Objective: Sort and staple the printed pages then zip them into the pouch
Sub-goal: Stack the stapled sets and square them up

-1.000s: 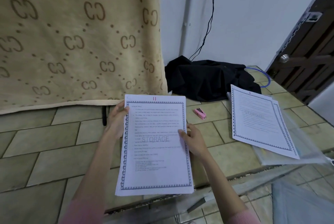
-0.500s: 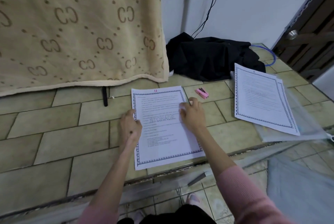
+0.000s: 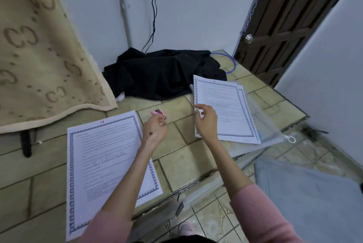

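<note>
A printed page (image 3: 102, 156) marked 11, with "STORAGE" across it, lies flat on the tiled ledge at the left. A second stack of printed pages (image 3: 225, 105) lies to the right, partly on a clear zip pouch (image 3: 269, 125). A small pink stapler (image 3: 159, 113) rests on the tiles between the two. My left hand (image 3: 155, 129) hovers just below the stapler, fingers loosely curled, holding nothing. My right hand (image 3: 206, 121) is over the left edge of the right stack, thumb and fingers apart; whether it touches the paper is unclear.
A black cloth heap (image 3: 163, 74) lies at the back against the wall. A beige patterned blanket (image 3: 39, 52) hangs at the left. The tiled ledge's front edge (image 3: 196, 182) drops to a lower floor. A dark door (image 3: 284, 22) stands at the right.
Both hands have let go of the page marked 11, which now lies on the tiles, and moved right: the left toward the stapler, the right to the other stack. The view turned right.
</note>
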Tool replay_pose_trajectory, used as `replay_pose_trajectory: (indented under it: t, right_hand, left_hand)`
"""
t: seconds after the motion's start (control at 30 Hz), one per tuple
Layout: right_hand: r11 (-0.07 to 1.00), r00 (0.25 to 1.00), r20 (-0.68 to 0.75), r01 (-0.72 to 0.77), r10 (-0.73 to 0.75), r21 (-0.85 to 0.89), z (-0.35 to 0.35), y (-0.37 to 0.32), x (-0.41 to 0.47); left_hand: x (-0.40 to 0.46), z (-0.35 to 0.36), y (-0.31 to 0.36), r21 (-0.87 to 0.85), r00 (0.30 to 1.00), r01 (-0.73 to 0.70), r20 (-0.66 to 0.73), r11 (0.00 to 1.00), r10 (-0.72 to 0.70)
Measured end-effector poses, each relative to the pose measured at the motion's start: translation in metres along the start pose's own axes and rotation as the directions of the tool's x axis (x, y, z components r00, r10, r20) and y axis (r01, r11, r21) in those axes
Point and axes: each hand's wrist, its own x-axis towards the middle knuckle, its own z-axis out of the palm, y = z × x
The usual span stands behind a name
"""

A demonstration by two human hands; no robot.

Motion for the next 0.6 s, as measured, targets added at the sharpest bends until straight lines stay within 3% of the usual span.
replay_pose_trajectory:
  t: [0.07, 0.17, 0.27, 0.43, 0.6]
  right_hand:
    - [0.982, 0.99, -0.057, -0.139, 0.132, -0.13, -0.028, 0.022, 0.021]
    - [0.864, 0.937, -0.098, -0.347, 0.335, -0.366, -0.062, 0.053, 0.041]
    - [0.779, 0.867, -0.084, -0.48, 0.491, -0.404, -0.084, 0.071, 0.05]
    - [0.796, 0.866, -0.041, -0.476, 0.499, -0.373, -0.091, 0.084, 0.054]
    - [0.827, 0.882, -0.043, -0.457, 0.47, -0.329, -0.1, 0.092, 0.055]
  left_hand:
    - [0.012, 0.029, 0.022, 0.0, 0.995, 0.062, 0.082, 0.998, -0.061]
    - [0.024, 0.062, 0.044, 0.05, 0.985, 0.113, 0.122, 0.992, -0.118]
    - [0.034, 0.084, 0.056, 0.031, 0.981, 0.135, 0.134, 0.99, -0.138]
    - [0.041, 0.103, 0.064, -0.012, 0.984, 0.113, 0.139, 0.994, -0.11]
    - [0.028, 0.113, 0.066, -0.066, 0.994, -0.049, -0.098, 0.997, 0.043]
